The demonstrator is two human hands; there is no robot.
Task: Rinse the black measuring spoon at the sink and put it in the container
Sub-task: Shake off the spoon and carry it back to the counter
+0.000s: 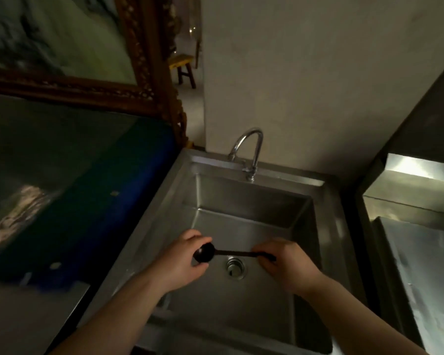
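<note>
Two bare hands hold a black measuring spoon (215, 253) level above the drain (235, 268) of a stainless steel sink (328, 226) at lower centre of the frame. The left hand (183, 262) cups the spoon's bowl, fingers curled around it, while the right hand (283, 265) pinches the handle's end. The curved chrome faucet (251, 149) stands at the sink's back rim, no water visible.

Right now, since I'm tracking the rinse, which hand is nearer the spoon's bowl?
Left. The left hand cups the bowl end of the black measuring spoon; the right hand pinches the far handle end, above the sink.
</note>
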